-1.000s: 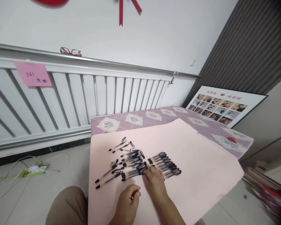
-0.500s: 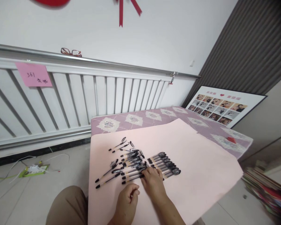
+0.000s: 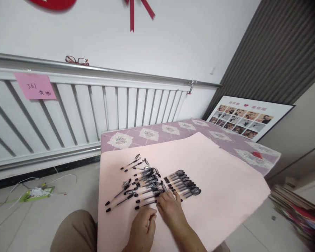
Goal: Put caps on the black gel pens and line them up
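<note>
My right hand (image 3: 171,208) rests between two groups of pens, its fingers curled down over the cap ends of the nearest pens in the left group. Its fingertips are partly hidden, but they seem to close on a pen there. Just left of it, my left hand (image 3: 142,227) is curled with thumb against fingers, and no object shows in it. Several black-capped pens with clear barrels (image 3: 147,182) lie loosely heaped and overlapping on the left. On the right, a neater slanted row of pens (image 3: 183,182) lies side by side. Two pens (image 3: 119,203) lie apart at the lower left.
Pink paper (image 3: 220,196) covers most of the table, over a purple patterned cloth (image 3: 170,129). A small red item (image 3: 257,154) lies on the cloth at right. Behind stands a white radiator (image 3: 78,112); a green power strip (image 3: 38,193) is on the floor.
The view has shifted slightly. My right hand has moved a little down and left, showing more of a pen by its fingertips. My left hand stays nearly in place, curled.
</note>
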A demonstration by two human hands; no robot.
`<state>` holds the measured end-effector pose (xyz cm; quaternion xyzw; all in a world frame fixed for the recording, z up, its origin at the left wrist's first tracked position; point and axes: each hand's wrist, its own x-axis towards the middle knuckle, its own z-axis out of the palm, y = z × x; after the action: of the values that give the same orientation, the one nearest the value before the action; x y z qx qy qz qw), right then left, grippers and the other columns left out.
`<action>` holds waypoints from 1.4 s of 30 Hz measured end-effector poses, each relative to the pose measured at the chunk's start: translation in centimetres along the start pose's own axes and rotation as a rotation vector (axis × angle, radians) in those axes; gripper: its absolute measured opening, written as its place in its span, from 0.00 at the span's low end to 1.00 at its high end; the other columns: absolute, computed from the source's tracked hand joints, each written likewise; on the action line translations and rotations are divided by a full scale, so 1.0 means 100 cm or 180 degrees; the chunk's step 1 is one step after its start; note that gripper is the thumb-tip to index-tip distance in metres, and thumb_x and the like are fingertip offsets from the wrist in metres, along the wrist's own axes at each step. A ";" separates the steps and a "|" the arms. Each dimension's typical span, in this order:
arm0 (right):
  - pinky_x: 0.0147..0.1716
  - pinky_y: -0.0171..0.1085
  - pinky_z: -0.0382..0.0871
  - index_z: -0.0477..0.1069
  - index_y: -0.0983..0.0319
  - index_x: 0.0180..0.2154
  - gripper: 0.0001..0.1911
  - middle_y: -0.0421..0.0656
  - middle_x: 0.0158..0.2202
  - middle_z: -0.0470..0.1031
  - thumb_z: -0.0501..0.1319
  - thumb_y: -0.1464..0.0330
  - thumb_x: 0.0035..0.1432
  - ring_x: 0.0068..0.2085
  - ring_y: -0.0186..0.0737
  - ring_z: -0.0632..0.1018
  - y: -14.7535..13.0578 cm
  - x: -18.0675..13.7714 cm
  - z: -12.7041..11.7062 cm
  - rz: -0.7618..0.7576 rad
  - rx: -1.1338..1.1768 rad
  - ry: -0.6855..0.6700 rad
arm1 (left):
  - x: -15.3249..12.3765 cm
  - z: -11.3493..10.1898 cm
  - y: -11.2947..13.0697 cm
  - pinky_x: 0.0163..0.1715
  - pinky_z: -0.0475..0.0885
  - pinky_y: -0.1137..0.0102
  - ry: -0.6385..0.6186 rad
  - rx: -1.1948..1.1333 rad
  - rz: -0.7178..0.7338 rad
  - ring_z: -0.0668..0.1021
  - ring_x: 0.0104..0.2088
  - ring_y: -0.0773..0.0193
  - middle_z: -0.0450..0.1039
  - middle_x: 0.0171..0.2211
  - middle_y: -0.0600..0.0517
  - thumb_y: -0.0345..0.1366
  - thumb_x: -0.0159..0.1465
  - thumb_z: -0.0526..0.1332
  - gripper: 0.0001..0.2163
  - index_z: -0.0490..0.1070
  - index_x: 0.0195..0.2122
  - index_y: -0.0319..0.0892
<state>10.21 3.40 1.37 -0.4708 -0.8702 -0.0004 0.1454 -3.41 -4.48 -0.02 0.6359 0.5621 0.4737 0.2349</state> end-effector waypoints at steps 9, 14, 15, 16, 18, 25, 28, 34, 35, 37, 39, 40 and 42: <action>0.43 0.44 0.52 0.70 0.56 0.31 0.06 0.41 0.34 0.74 0.59 0.73 0.53 0.40 0.43 0.70 -0.007 -0.008 0.002 0.0170 -0.0349 -0.0090 | -0.002 0.004 -0.004 0.36 0.68 0.66 -0.0023 0.0486 0.0346 0.72 0.35 0.61 0.72 0.32 0.48 0.27 0.60 0.48 0.11 0.68 0.35 0.42; 0.38 0.40 0.53 0.70 0.57 0.30 0.06 0.41 0.35 0.74 0.58 0.74 0.54 0.39 0.42 0.70 -0.007 -0.018 0.000 0.0007 -0.0171 -0.0064 | -0.002 0.000 0.001 0.40 0.65 0.63 -0.0063 0.0762 0.0615 0.71 0.37 0.60 0.71 0.35 0.48 0.26 0.59 0.50 0.11 0.69 0.37 0.43; 0.38 0.40 0.53 0.69 0.57 0.30 0.06 0.40 0.33 0.74 0.58 0.74 0.54 0.38 0.41 0.71 -0.007 -0.020 0.000 -0.0045 -0.0100 -0.0050 | -0.002 0.000 0.002 0.41 0.65 0.63 -0.0039 0.0803 0.0596 0.71 0.39 0.59 0.71 0.37 0.49 0.26 0.58 0.50 0.12 0.70 0.37 0.44; 0.38 0.40 0.54 0.69 0.57 0.30 0.06 0.40 0.32 0.73 0.57 0.74 0.55 0.37 0.41 0.71 -0.007 -0.023 0.000 -0.0084 -0.0032 -0.0036 | -0.002 0.001 0.004 0.42 0.64 0.63 -0.0003 0.0849 0.0546 0.71 0.40 0.59 0.71 0.38 0.49 0.26 0.57 0.51 0.12 0.70 0.38 0.44; 0.39 0.40 0.55 0.69 0.58 0.29 0.06 0.39 0.29 0.73 0.57 0.74 0.55 0.35 0.40 0.71 -0.008 -0.027 0.001 -0.0110 0.0133 -0.0006 | -0.002 0.003 0.006 0.44 0.61 0.62 0.0066 0.0962 0.0395 0.70 0.42 0.58 0.71 0.39 0.50 0.25 0.56 0.53 0.13 0.70 0.39 0.45; 0.33 0.34 0.64 0.66 0.59 0.27 0.05 0.38 0.27 0.71 0.55 0.74 0.52 0.32 0.38 0.72 -0.008 -0.034 -0.002 0.0313 0.1796 -0.0064 | 0.000 0.006 0.009 0.46 0.55 0.60 -0.0222 0.1224 -0.0054 0.70 0.40 0.59 0.73 0.36 0.53 0.27 0.57 0.56 0.11 0.71 0.38 0.48; 0.29 0.32 0.66 0.66 0.59 0.27 0.07 0.38 0.25 0.70 0.52 0.68 0.56 0.29 0.36 0.72 -0.001 -0.030 -0.005 0.0525 0.2277 -0.0208 | 0.001 0.004 0.010 0.44 0.55 0.62 -0.0356 0.1274 -0.0146 0.71 0.37 0.60 0.73 0.33 0.54 0.28 0.58 0.55 0.10 0.71 0.36 0.49; 0.36 0.35 0.66 0.70 0.60 0.31 0.10 0.44 0.31 0.72 0.50 0.71 0.56 0.35 0.40 0.73 0.018 -0.007 -0.007 0.0798 0.1006 0.0280 | 0.000 0.003 0.009 0.45 0.54 0.63 -0.0521 0.1203 -0.0185 0.71 0.39 0.62 0.73 0.37 0.56 0.27 0.59 0.54 0.14 0.70 0.41 0.52; 0.36 0.35 0.65 0.70 0.60 0.31 0.10 0.45 0.32 0.72 0.50 0.71 0.56 0.35 0.40 0.73 0.019 -0.003 -0.006 0.0791 0.0843 0.0280 | 0.000 0.003 0.009 0.45 0.54 0.62 -0.0529 0.1191 -0.0188 0.71 0.39 0.62 0.73 0.37 0.56 0.27 0.59 0.54 0.14 0.70 0.41 0.52; 0.36 0.36 0.65 0.71 0.61 0.30 0.10 0.46 0.32 0.72 0.51 0.70 0.56 0.35 0.42 0.72 0.019 0.003 -0.003 0.0797 0.0699 0.0265 | 0.000 0.003 0.008 0.45 0.54 0.62 -0.0508 0.1182 -0.0196 0.71 0.40 0.61 0.73 0.38 0.55 0.27 0.59 0.54 0.14 0.69 0.41 0.52; 0.37 0.37 0.64 0.71 0.61 0.29 0.10 0.47 0.32 0.71 0.51 0.71 0.56 0.36 0.43 0.72 0.018 0.006 0.002 0.0799 0.0642 0.0244 | 0.000 0.004 0.008 0.45 0.54 0.61 -0.0475 0.1185 -0.0199 0.71 0.40 0.61 0.73 0.38 0.55 0.28 0.59 0.54 0.13 0.70 0.40 0.52; 0.37 0.37 0.64 0.71 0.61 0.29 0.09 0.47 0.32 0.71 0.52 0.71 0.55 0.36 0.43 0.72 0.018 0.008 0.004 0.0792 0.0614 0.0226 | 0.000 0.004 0.008 0.45 0.54 0.61 -0.0461 0.1189 -0.0198 0.71 0.40 0.60 0.73 0.38 0.55 0.28 0.59 0.54 0.12 0.70 0.40 0.51; 0.37 0.37 0.63 0.70 0.61 0.28 0.09 0.47 0.32 0.71 0.52 0.72 0.55 0.36 0.42 0.72 0.018 0.009 0.007 0.0774 0.0586 0.0179 | 0.000 0.004 0.008 0.45 0.55 0.61 -0.0441 0.1197 -0.0187 0.71 0.39 0.60 0.73 0.37 0.55 0.29 0.59 0.55 0.12 0.70 0.40 0.51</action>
<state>11.08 5.27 0.70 -0.5571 -0.7987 0.0838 0.2112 -2.69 -4.62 0.45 0.6830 0.6415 0.3084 0.1638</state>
